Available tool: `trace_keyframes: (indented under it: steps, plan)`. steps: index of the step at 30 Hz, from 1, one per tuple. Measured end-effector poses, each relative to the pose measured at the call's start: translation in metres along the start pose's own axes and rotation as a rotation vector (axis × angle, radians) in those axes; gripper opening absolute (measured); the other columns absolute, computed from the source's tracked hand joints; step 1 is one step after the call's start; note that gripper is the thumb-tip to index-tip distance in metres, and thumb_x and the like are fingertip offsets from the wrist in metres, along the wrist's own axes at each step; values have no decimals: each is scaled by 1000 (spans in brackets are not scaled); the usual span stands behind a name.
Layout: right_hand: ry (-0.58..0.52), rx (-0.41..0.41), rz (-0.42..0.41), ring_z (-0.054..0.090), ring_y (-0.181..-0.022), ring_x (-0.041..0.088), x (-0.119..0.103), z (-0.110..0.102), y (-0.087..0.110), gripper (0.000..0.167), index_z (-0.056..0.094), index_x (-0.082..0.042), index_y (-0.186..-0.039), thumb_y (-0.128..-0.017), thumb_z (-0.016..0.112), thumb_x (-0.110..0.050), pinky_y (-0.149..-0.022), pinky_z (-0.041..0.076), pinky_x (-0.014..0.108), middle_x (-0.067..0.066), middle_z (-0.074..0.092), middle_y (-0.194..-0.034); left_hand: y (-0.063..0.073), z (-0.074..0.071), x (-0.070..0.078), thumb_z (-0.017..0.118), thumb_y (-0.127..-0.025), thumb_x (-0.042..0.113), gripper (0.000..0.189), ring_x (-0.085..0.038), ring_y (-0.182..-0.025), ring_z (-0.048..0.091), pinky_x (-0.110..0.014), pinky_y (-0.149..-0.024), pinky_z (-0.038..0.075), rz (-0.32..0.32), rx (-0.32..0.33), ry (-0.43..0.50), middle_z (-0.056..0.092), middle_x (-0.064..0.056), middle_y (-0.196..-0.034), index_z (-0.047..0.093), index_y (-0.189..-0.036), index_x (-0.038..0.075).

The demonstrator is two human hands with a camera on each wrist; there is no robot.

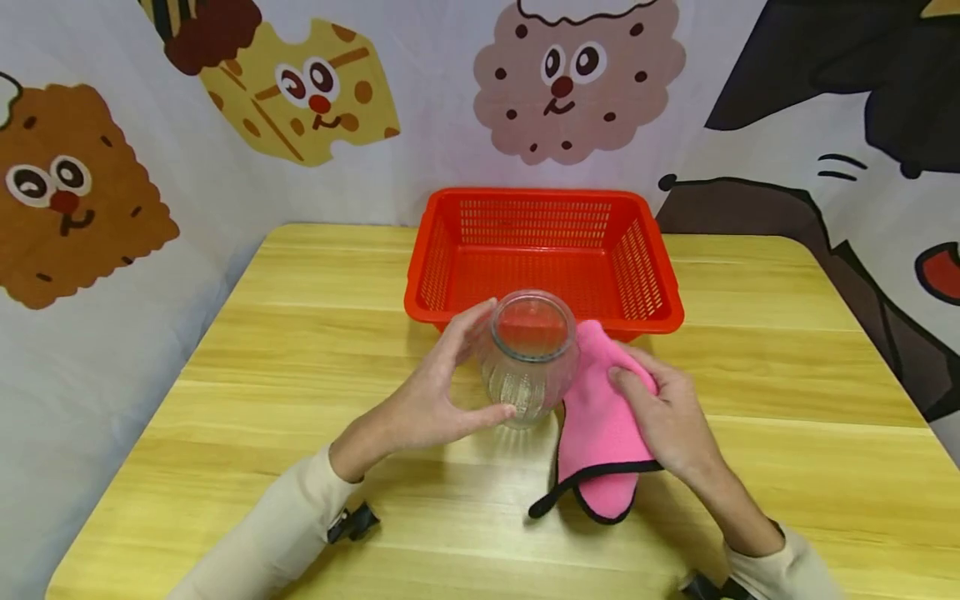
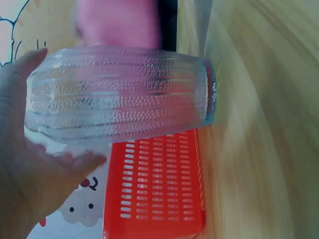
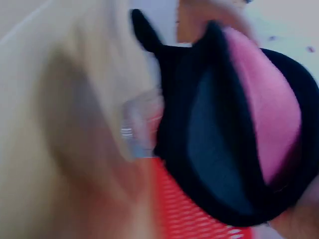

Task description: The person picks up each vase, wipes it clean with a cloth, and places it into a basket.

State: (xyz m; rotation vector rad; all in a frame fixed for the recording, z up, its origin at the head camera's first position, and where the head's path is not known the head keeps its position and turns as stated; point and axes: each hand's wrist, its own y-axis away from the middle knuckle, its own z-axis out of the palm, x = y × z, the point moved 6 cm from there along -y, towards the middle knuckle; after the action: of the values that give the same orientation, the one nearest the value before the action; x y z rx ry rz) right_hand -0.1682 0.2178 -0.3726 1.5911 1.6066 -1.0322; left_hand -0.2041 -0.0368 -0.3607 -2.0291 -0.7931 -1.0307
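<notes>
A clear ribbed glass jar (image 1: 528,379) stands upright on the table in front of the red basket, its round mouth uncovered. My left hand (image 1: 427,408) holds it from the left, with the thumb on the near side and the fingers round the far side. In the left wrist view, the jar (image 2: 119,94) appears sideways, its base at the wood. A pink mitt (image 1: 600,408) with black trim and a hanging loop is gripped in my right hand (image 1: 667,408), its upper end against the jar's right side. The right wrist view shows the mitt's dark-lined opening (image 3: 219,144).
Just behind the jar sits a red slotted plastic basket (image 1: 543,267), with nothing seen inside. The light wooden table (image 1: 300,333) stretches to both sides. A cloth backdrop (image 1: 435,100) with cartoon food prints hangs behind and at the left.
</notes>
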Motion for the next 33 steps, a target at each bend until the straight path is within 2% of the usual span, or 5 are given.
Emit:
trace_keyframes:
  steps: [5, 11, 17, 25, 33]
  plan:
    - [-81, 110, -99, 67, -54, 13, -24, -19, -1, 34, 71, -15, -137, -104, 62, -13, -46, 56, 27, -10, 69, -73, -2, 0, 0, 96, -76, 19, 107, -20, -145, 44, -45, -117, 49, 26, 79, -56, 40, -4, -158, 32, -160, 17]
    - [-36, 2, -139, 63, -53, 12, -30, -1, -6, 42, 64, -18, -146, -104, 62, -13, -45, 54, 28, -1, 67, -74, -3, 2, 0, 97, -76, 18, 98, -21, -139, 51, -41, -111, 54, 7, 84, -61, 50, -7, -146, 41, -156, 13]
    - [10, 15, -165, 58, -53, 9, -31, 5, -6, 41, 63, -15, -146, -105, 60, -13, -45, 50, 26, 8, 64, -79, -4, 2, 1, 97, -76, 19, 97, -20, -137, 53, -40, -109, 56, -17, 74, -59, 52, -6, -144, 41, -155, 13]
    - [44, -74, -122, 56, -54, 9, -24, 9, -8, 43, 58, -13, -150, -108, 55, -18, -49, 50, 28, 3, 58, -70, -4, 2, 1, 95, -77, 18, 97, -24, -138, 52, -41, -109, 56, -17, 66, -52, 51, -7, -144, 40, -156, 11]
    - [25, -96, -91, 57, -54, 9, -16, 11, -10, 43, 58, -14, -150, -108, 55, -18, -47, 50, 29, 1, 58, -66, -4, 2, 2, 95, -78, 16, 97, -23, -139, 51, -38, -110, 54, -10, 53, -34, 49, -7, -147, 39, -157, 12]
